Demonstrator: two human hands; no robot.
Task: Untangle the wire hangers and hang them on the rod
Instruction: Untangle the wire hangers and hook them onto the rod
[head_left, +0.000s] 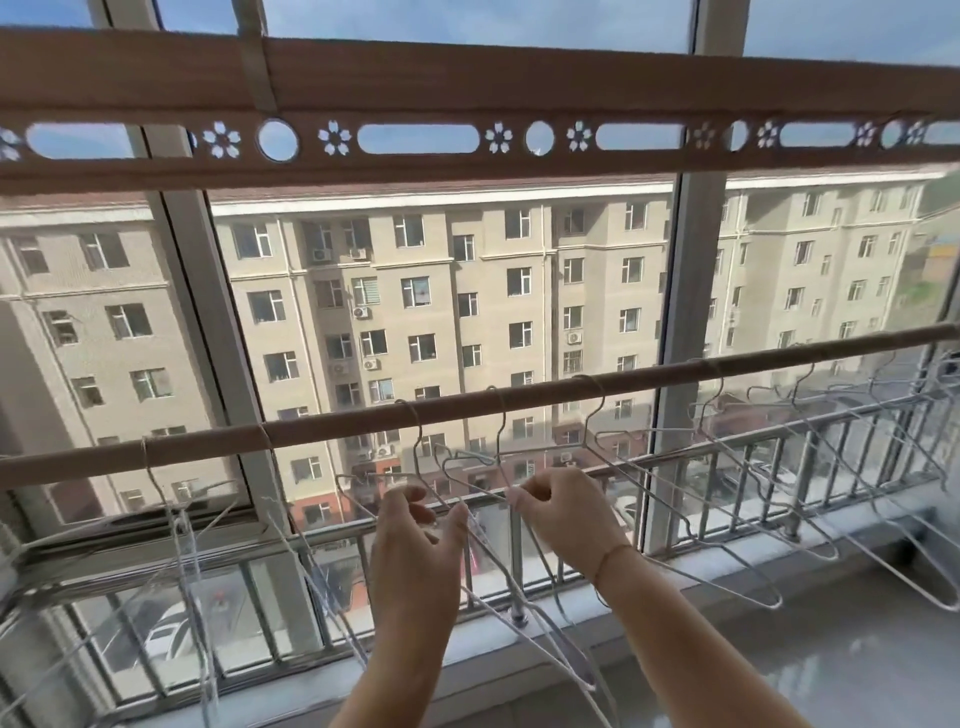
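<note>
Head view: nearest, the left hand (415, 540) and right hand (563, 512) reach up side by side just below the rod (467, 410). The left thumb and fingers pinch thin wire of the tangled hangers (498, 525); the right fingertips are pressed together on a wire close beside them. The bundle's wires pass between both hands and trail down past the wrists. Its hooks sit over the rod above the fingers. More hangers (779, 467) hang along the rod to the right, others to the left. Beyond stand a metal railing (727, 499), the window, and an apartment block (415, 291).
</note>
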